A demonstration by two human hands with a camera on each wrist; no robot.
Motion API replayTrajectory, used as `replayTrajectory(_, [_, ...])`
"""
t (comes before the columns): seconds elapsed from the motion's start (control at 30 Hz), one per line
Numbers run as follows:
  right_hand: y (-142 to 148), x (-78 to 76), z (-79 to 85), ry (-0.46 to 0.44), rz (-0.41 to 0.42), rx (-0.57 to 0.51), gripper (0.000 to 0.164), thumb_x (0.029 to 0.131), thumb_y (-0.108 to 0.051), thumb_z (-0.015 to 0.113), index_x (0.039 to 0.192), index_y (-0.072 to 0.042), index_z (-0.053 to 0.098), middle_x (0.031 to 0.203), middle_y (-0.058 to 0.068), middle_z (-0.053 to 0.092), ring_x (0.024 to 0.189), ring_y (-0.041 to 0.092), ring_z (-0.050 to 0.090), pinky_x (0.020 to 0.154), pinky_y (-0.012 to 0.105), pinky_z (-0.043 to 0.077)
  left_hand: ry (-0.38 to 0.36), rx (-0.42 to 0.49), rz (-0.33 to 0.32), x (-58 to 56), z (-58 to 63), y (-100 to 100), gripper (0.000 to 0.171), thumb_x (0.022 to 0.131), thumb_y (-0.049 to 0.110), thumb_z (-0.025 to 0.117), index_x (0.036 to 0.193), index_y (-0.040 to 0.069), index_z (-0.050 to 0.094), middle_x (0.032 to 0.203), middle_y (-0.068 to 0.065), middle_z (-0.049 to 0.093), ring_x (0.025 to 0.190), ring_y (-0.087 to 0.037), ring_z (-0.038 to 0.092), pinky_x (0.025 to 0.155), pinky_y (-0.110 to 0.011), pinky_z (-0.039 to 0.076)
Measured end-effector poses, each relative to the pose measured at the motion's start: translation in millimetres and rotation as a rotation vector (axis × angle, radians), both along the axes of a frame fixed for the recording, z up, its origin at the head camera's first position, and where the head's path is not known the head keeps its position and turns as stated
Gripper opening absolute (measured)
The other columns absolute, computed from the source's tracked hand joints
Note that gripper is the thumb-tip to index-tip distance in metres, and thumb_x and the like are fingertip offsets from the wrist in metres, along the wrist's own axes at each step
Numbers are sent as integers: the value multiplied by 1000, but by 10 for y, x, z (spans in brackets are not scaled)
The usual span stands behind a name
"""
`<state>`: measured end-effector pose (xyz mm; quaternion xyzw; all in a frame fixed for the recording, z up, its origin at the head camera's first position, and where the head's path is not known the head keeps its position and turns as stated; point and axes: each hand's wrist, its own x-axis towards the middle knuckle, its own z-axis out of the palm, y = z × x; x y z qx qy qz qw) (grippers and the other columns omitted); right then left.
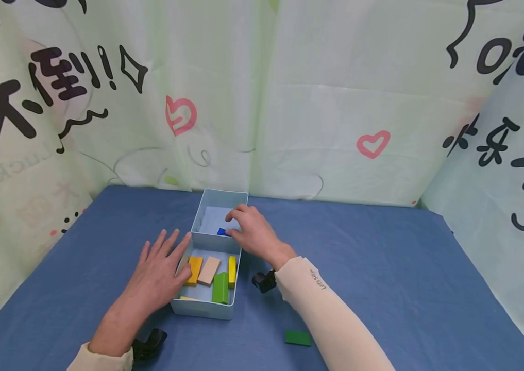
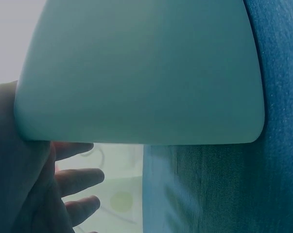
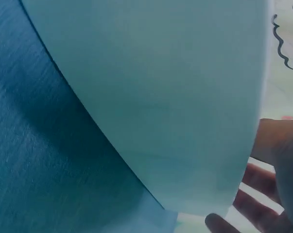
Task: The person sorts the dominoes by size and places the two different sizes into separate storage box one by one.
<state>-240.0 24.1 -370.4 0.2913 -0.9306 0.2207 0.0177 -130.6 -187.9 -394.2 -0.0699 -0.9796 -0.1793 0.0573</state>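
A pale blue box (image 1: 201, 309) with a near and a far compartment stands between my hands. My left hand (image 1: 159, 273), fingers straight and spread, lies over the near compartment's left rim; in the left wrist view its fingers show past the box wall (image 2: 146, 73). My right hand (image 1: 254, 232) reaches over the far compartment, with thumb and forefinger bent and apart. A small blue block (image 1: 221, 232) lies right at the thumb tip, partly hidden by it. In the near compartment are an orange block (image 1: 194, 271), a beige block (image 1: 208, 270), a yellow block (image 1: 232, 272) and a green block (image 1: 220, 287).
A dark green flat block (image 1: 297, 338) lies on the blue tablecloth (image 1: 382, 288) beside the right forearm. Another pale yellow piece (image 1: 187, 298) shows at the near compartment's front wall. A printed curtain (image 1: 308, 103) hangs behind the table and along both sides.
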Motion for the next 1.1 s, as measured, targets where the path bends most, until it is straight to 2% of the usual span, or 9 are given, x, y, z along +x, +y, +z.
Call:
replayTrajectory(0.07, [27, 15, -8, -2, 11, 4, 24, 96, -18, 66, 118, -8, 69, 127, 9, 60, 115, 26, 53, 97, 40, 51, 10, -1, 1, 8, 2, 0, 59, 98, 24, 53, 153, 10, 38, 158, -23, 33, 149, -47, 20, 117, -69, 15])
replayTrajectory(0.33, [205, 102, -39, 87, 73, -59, 19, 95, -14, 67, 111, -5, 70, 129, 12, 58, 118, 30, 54, 98, 42, 51, 11, -1, -6, 24, 10, 5, 59, 98, 24, 54, 153, 10, 39, 158, -23, 33, 149, -48, 21, 116, -70, 16])
replayTrajectory(0.57, [441, 212, 20, 86, 42, -50, 20, 94, -16, 69, 113, -9, 69, 134, 11, 56, 123, 29, 52, 100, 43, 49, -16, 16, -11, 10, 8, -1, 59, 99, 25, 52, 154, 10, 37, 159, -24, 31, 149, -48, 19, 116, -70, 14])
replayTrajectory(0.8, [692, 389, 44, 121, 37, -36, 18, 93, -18, 70, 111, -14, 69, 134, 8, 56, 121, 28, 54, 94, 42, 52, -23, 22, -14, 17, 9, 1, 59, 99, 25, 51, 154, 9, 37, 158, -25, 31, 149, -49, 18, 116, -70, 13])
replayTrajectory(1.1, [987, 657, 61, 153, 30, -64, 18, 91, -19, 72, 109, -17, 69, 133, 5, 57, 121, 25, 54, 93, 41, 52, -43, 36, -19, 15, 12, 3, 60, 99, 25, 51, 155, 10, 35, 159, -25, 29, 149, -49, 16, 115, -71, 12])
